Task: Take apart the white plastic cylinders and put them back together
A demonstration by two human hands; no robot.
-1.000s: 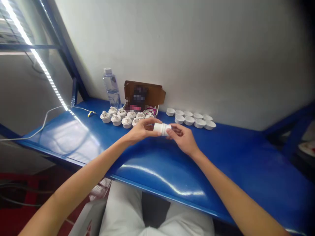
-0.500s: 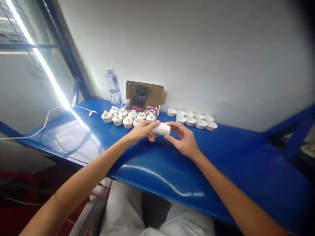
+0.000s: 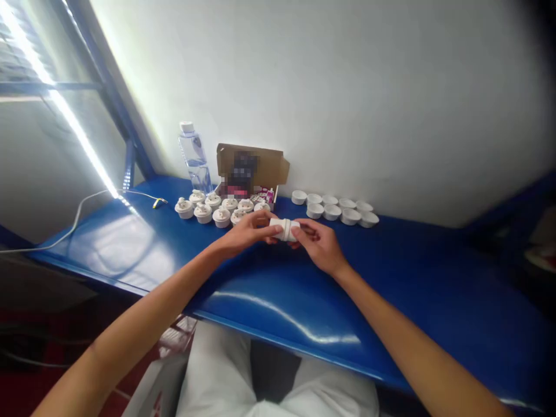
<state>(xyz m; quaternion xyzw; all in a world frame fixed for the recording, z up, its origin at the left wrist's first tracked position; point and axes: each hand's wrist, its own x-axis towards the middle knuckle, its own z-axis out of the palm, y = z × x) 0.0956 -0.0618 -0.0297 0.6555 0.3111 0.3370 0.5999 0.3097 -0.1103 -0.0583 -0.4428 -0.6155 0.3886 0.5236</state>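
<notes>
Between my hands a white cylindrical plastic part (image 3: 286, 229) lies sideways above the table, with a raised ring around its middle. My left hand (image 3: 252, 229) is closed on its left end, the thumb along the front. My right hand (image 3: 320, 242) grips the right end between thumb and fingers. The ends are partly hidden by my fingers. Just behind my left hand stand several white round plastic pieces (image 3: 202, 212) with small fittings on top, in rows. Beyond my right hand are several open white round cups (image 3: 332, 212), also in rows.
An open cardboard box (image 3: 273, 164) with small packets stands against the wall, beside a clear water bottle (image 3: 193, 153). A white cable (image 3: 78, 217) crosses the left side of the blue table (image 3: 260, 295). Blue frame bars rise at both sides.
My right hand has closed in on the right end of the white part, which it was loosely beside before. My left thumb has shifted onto its front. The view has moved slightly.
</notes>
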